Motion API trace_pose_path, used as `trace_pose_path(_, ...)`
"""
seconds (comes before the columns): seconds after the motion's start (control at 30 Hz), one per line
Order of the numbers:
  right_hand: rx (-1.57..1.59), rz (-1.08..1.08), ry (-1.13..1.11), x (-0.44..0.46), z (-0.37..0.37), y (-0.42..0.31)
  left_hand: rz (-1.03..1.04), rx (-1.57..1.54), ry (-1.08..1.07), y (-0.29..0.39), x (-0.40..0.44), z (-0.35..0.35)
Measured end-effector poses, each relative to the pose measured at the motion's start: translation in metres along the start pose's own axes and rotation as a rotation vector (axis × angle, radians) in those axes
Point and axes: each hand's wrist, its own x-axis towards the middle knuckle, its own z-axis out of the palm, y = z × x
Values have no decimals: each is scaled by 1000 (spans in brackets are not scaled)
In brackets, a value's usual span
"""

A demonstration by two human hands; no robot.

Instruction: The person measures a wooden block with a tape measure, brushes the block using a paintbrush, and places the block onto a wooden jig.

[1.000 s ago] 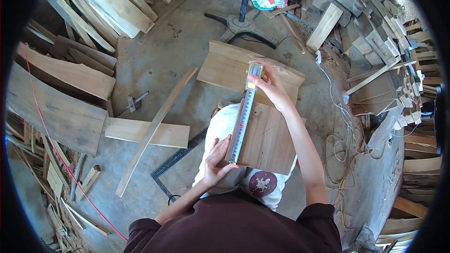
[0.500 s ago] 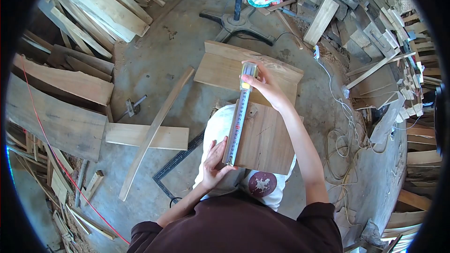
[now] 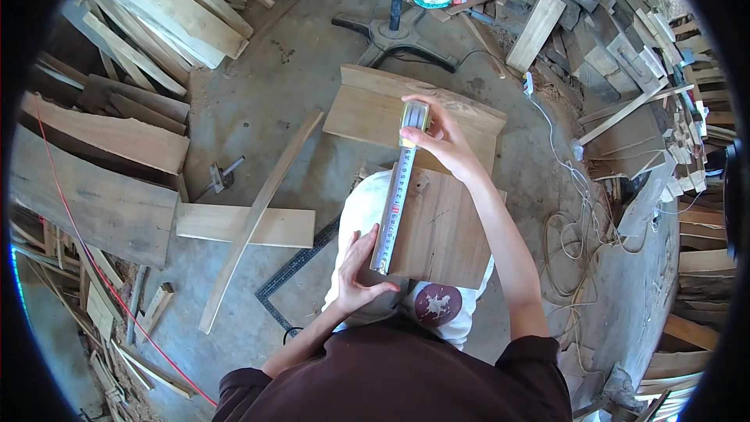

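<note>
A tape measure [image 3: 415,115] is held in my right hand [image 3: 437,137], its blade [image 3: 397,207] drawn out along the left edge of a wooden board [image 3: 441,234]. The board rests across my lap. Beside the board's lower left corner, my left hand [image 3: 359,273] has its fingers along the edge and its thumb spread away, near the blade's end. Beyond the board, an L-shaped wooden piece [image 3: 367,117] lies on the floor.
A long strip [image 3: 258,223] crosses a flat plank [image 3: 293,227] at the left, near a metal square [image 3: 269,289]. A metal stand [image 3: 394,39] is ahead. Wood piles line both sides. A cable [image 3: 574,180] coils on the right.
The tape case and board have shifted slightly left in view, mostly with the camera. My left thumb has moved off the blade's end and lies lower.
</note>
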Motion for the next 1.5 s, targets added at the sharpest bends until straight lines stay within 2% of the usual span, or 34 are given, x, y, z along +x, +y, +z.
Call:
trace_pose_path(0.63,-46,94,21,5,-9,5,-35,18,-33,0,-1,-1)
trace_pose_path(0.73,-41,-20,70,5,-6,7,-24,27,-29,0,-1,-3)
trace_pose_path(0.93,-155,-58,17,3,-7,2,-54,25,-49,-1,-3,-1)
trace_pose_path(1.23,-5,-7,-137,-1,-9,3,-21,48,-28,-2,-3,0)
trace_pose_path(1.33,-129,-108,-75,-2,-7,11,-31,49,-37,-2,-3,0)
trace_pose_path(1.5,-567,-458,-11,1,-6,-2,-11,73,-29,0,-2,-1)
